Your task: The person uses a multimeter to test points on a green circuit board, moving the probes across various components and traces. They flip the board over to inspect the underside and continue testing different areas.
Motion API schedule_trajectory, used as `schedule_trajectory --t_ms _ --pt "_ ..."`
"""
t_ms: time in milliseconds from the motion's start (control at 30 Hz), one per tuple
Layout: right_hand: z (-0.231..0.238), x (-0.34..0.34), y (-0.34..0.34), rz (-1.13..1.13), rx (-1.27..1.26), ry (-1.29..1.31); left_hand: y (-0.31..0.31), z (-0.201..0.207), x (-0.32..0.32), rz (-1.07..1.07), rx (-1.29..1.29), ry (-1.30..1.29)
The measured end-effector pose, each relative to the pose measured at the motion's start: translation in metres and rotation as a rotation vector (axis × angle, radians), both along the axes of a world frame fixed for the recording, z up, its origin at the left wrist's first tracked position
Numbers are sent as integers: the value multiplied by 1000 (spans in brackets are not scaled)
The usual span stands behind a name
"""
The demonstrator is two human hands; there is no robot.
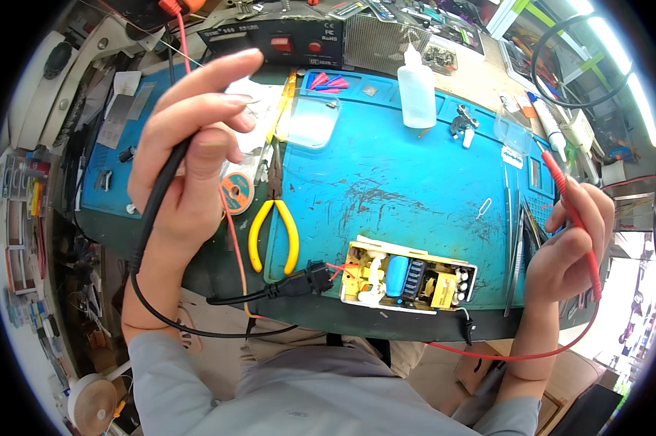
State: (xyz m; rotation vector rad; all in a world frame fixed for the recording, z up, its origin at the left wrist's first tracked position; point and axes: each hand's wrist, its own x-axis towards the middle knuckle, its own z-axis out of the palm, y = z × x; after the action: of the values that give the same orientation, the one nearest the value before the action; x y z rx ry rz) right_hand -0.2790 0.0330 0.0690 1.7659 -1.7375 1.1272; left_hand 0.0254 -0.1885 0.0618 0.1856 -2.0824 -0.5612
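Note:
My left hand (197, 171) is raised above the left part of the blue mat (386, 174), closed around a black test probe (158, 190). Its black lead droops toward my lap. On the right, my right hand (576, 243) pinches a red test probe (565, 187) with the tip pointing up and away from me. An open power supply (408, 280) lies at the near edge of the mat, between my hands and touched by neither. Inside it are a blue capacitor (396, 276) and a yellow transformer (443, 291). A black power plug (306, 280) sits by its left end, with thin red wires between them.
Yellow-handled pliers (288, 232) and a solder spool (236, 192) lie near my left hand. Tweezers (514, 251) rest left of my right hand. Farther back stand a squeeze bottle (416, 91), a clear plastic box (307, 122) and a black instrument with red switches (270, 43).

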Motion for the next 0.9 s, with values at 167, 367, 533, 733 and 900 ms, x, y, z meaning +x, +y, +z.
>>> schedule_trajectory --t_ms 167,367,533,733,900 --pt "-2 27 16 238 -152 -70 -1 -5 12 31 86 4" --pt "-16 45 10 584 -388 47 -6 -5 20 60 76 72" --pt "-11 39 24 562 -193 47 -1 -6 17 236 100 209" --pt "-7 44 24 536 -115 -26 -1 -8 11 269 123 235" --pt "-9 40 14 662 -229 82 -1 -7 17 267 103 216"
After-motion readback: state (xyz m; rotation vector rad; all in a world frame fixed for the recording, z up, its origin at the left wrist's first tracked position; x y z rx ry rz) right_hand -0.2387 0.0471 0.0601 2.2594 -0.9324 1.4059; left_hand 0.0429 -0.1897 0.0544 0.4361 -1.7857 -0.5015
